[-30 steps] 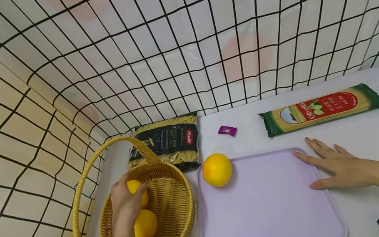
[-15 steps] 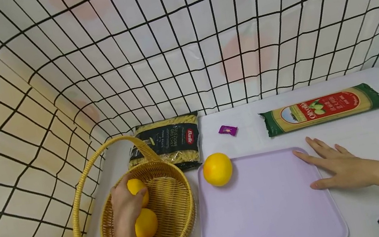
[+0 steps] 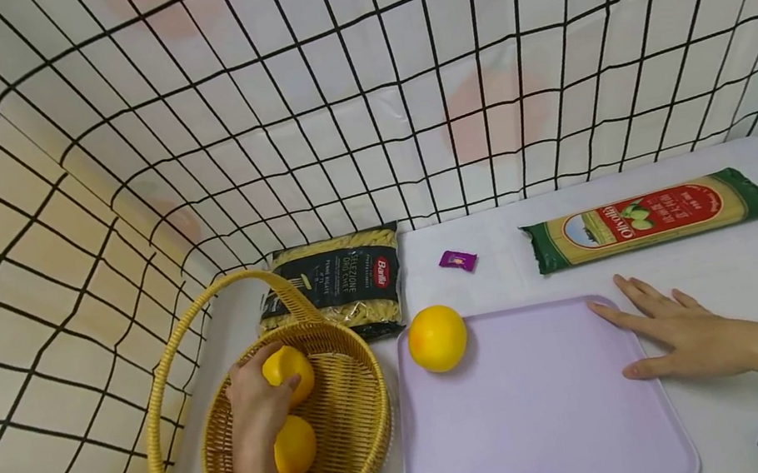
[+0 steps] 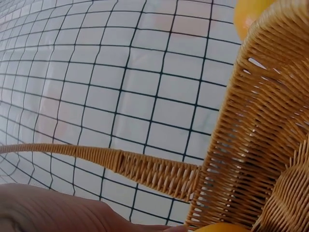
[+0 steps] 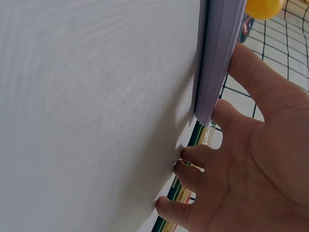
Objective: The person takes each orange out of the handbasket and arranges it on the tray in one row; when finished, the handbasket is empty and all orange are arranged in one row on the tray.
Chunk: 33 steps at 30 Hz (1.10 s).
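Observation:
My left hand (image 3: 257, 406) reaches into a round wicker basket (image 3: 368, 390) and grips a yellow orange (image 3: 295, 372), thumb on its near side and fingers behind it. A second orange (image 3: 296, 449) lies just below it in the basket, partly covered by the wrist. In the left wrist view only a sliver of orange (image 4: 222, 227) shows by the fingertips. My right hand (image 3: 686, 335) is spread flat, its thumb and forefinger on the right rim of a lilac tray (image 3: 547, 410) and other fingertips on the table. At the tray's top left corner sits another orange (image 3: 438, 338).
The basket's tall handle (image 3: 158, 411) arches on its left. Behind stand a bag of penne (image 3: 341, 281), a purple wrapped candy (image 3: 458, 260) and a long green-and-red spaghetti pack (image 3: 650, 218). Black wire mesh (image 3: 400, 97) encloses the back and sides.
My left hand and the upper orange have shifted slightly right inside the basket, showing more of the fruit. The right hand stays on the tray's edge.

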Motion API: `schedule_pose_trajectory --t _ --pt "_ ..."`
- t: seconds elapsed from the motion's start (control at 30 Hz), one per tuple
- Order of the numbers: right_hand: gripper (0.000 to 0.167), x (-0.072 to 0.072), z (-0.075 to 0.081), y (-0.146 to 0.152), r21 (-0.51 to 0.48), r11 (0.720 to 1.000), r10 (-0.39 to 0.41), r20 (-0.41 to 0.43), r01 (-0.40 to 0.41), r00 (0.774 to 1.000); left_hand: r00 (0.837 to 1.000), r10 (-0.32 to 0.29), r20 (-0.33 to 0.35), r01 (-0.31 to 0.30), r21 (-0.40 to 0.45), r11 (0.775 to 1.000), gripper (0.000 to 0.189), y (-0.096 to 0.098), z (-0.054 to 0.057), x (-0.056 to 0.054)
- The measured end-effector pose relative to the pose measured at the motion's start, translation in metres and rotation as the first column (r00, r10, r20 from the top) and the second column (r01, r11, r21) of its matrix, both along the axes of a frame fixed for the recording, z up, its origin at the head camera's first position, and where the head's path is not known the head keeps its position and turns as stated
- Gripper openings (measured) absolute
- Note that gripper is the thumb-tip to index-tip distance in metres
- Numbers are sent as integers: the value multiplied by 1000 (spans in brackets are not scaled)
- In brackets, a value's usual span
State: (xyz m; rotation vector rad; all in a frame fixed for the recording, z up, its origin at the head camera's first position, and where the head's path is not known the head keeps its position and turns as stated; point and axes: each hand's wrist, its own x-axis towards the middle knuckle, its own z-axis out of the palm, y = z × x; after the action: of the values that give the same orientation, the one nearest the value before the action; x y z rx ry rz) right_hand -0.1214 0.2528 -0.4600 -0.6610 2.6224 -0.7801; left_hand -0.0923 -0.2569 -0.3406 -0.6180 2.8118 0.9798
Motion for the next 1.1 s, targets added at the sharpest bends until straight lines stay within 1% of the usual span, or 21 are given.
schedule_pose_trajectory --t 0.07,0.13,0.27,0.37,0.47,0.6,0.73,0.93,1.1 --pt "92 0 0 0 1 1000 0 -3 0 1000 1000 -1 1 1 -18 1000 58 0 -1 0" --pt "92 0 0 0 1 1000 1 -5 -1 1000 1000 -16 -2 16 -28 999 58 0 -2 -1" --pt "93 0 -1 1 3 1000 3 -12 -3 1000 998 -57 14 57 -39 998 59 1 -3 -3" --pt "93 0 -1 1 -3 1000 -1 -6 1 1000 997 -65 36 66 -30 997 60 2 -5 -4" --pt "92 0 -1 0 -4 1000 -4 -2 4 1000 997 -70 42 71 -17 997 62 3 -5 -3" --pt "92 0 -1 0 -2 1000 -6 0 6 1000 995 -99 23 99 14 995 59 3 -5 -3" --pt "92 0 -1 0 0 1000 -7 -1 7 1000 991 -135 -1 135 44 990 49 4 -5 -3" --pt "92 0 -1 0 -4 1000 -7 7 7 1000 975 -221 -27 222 126 967 43 5 -7 -3" --pt "92 0 -1 0 2 1000 -7 0 7 1000 953 -298 -62 303 114 946 42 4 -9 -3"
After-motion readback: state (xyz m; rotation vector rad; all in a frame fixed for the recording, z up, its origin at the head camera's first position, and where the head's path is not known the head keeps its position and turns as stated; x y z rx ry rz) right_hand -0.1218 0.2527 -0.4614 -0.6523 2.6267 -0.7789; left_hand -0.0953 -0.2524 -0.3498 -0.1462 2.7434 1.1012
